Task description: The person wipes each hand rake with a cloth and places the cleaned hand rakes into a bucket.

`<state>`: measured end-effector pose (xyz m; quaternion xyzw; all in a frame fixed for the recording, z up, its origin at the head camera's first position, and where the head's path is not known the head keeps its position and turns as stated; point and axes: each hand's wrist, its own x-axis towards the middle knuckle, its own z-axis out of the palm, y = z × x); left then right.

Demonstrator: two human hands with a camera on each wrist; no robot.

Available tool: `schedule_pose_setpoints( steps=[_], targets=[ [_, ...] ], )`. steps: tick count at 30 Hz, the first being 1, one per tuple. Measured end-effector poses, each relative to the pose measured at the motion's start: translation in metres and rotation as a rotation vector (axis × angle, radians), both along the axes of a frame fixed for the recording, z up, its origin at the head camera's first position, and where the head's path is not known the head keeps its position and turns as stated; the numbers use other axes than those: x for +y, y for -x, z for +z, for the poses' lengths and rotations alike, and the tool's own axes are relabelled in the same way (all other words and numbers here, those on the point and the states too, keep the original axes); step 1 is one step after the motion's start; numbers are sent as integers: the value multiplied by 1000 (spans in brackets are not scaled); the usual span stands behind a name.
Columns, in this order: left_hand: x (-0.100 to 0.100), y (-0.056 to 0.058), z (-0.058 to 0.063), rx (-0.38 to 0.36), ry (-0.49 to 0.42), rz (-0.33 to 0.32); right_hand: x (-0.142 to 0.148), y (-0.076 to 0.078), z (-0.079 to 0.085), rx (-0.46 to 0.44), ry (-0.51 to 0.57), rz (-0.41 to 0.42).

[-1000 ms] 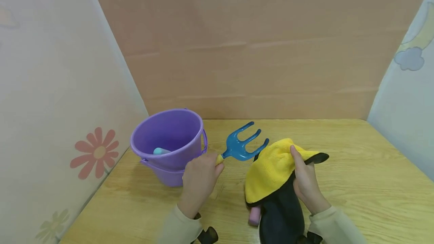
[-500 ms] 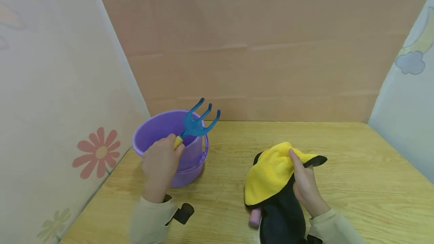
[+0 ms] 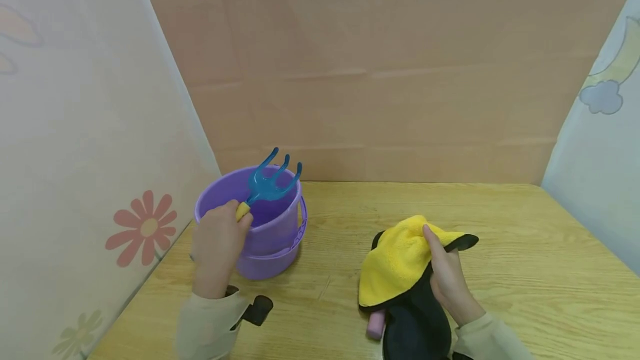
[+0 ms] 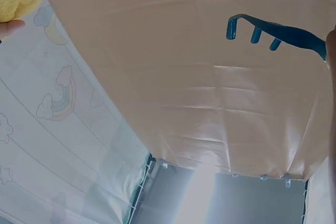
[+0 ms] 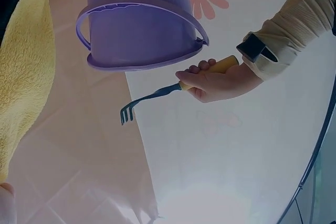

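In the head view my left hand (image 3: 217,246) grips the yellow handle of a toy garden fork (image 3: 267,185). Its blue three-tined head is raised and overlaps the mouth of a purple bucket (image 3: 270,264). The right wrist view shows the fingers wrapped round that handle, with the tines bent over at the end. My right hand (image 3: 447,279) pinches a yellow-and-black cloth (image 3: 392,271), thumb on the yellow fluffy side and fingers behind it. The cloth's dark side drapes toward me. A pink cylinder (image 3: 376,325), perhaps a handle, sticks out from under the cloth; its rest is hidden.
Everything stands on a wood-grain table (image 3: 530,271). A pale wall with printed flowers (image 3: 145,228) rises close to the bucket's left. Brown sheeting (image 3: 400,99) closes off the back, and another pale wall (image 3: 605,143) bounds the right side.
My left hand has carried the fork leftward from beside the cloth to over the bucket. The light-blue piece seen inside the bucket is now hidden. My right hand stays on the cloth, nearly still.
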<state>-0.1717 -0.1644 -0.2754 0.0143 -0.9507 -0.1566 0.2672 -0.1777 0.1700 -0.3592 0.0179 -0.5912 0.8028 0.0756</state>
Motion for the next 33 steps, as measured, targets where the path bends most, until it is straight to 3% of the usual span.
schedule_pose_setpoints(
  steps=[8, 19, 27, 33],
  targets=[
    [-13, 0, 5, -151, -83, 62, 0, 1, -1, 3, 25, -10],
    [-22, -1, 17, -220, -164, 102, -2, 2, -3, -55, -26, -7],
    [-14, 8, 27, -250, -46, 119, -1, 1, -4, -40, -37, -17],
    [-5, 17, 29, -223, 61, 98, -3, 0, -4, -47, -42, -34]
  ],
)
